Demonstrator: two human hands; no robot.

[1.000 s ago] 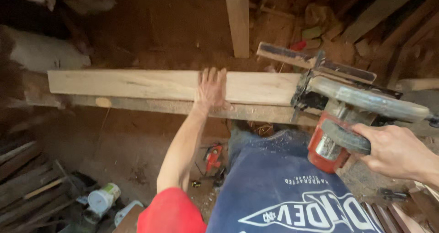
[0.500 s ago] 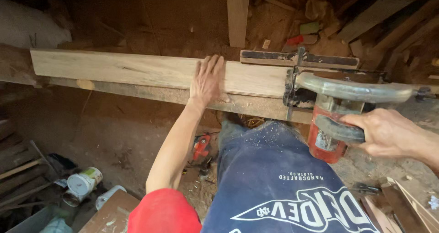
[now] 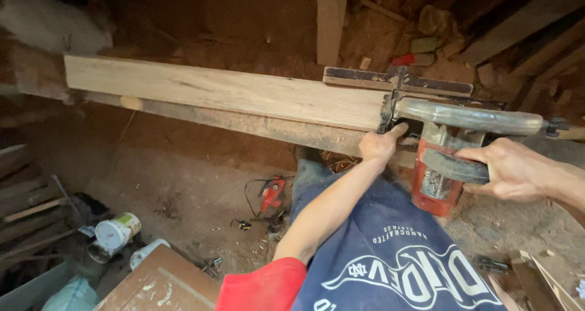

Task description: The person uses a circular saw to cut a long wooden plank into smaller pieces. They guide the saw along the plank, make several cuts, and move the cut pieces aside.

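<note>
Nearest, the right hand (image 3: pixel 515 168) wraps tight round the dark handle of the red circular saw (image 3: pixel 448 146); its blade is hidden under the grey guard. Just beyond, the left hand (image 3: pixel 379 145) curls closed at the saw's front edge, its grip hard to read. Past both, the pale plank (image 3: pixel 225 91) runs lengthwise leftward, far end cut square.

**Labels and containers on the workshop floor**

1 round white tub (image 3: pixel 116 230) with a green and orange label lies on its side on the dirt floor, near left. Just right of it sits a pale plastic container (image 3: pixel 148 251), partly hidden by a brown board. On the right, the red saw body carries a silver-grey label plate (image 3: pixel 434 183) with dark print, too small to make out.
</note>
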